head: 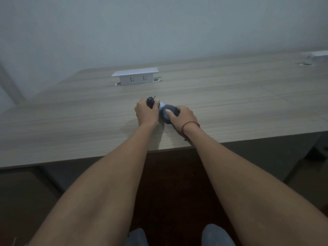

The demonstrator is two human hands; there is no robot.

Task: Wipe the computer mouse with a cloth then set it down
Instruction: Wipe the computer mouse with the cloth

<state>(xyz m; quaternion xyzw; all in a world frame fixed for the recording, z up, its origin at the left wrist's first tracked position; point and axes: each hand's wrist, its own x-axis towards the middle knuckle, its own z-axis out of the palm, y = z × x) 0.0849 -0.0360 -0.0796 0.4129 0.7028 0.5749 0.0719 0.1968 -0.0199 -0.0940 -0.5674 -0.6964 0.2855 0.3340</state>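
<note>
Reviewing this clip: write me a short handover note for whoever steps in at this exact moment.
Left hand: closed around the black computer mouse, held just above the wooden desk.
Right hand: gripping a bunched grey cloth, right beside the mouse; contact between them cannot be confirmed.
White socket box sits further back on the desk.
Done: both items are in hand.
Left: wipe or finish wiping the mouse, how much is done cannot be judged, then set it down.

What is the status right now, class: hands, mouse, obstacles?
Left hand gripping black mouse. Right hand clutching grey cloth. Socket box behind, apart.
</note>
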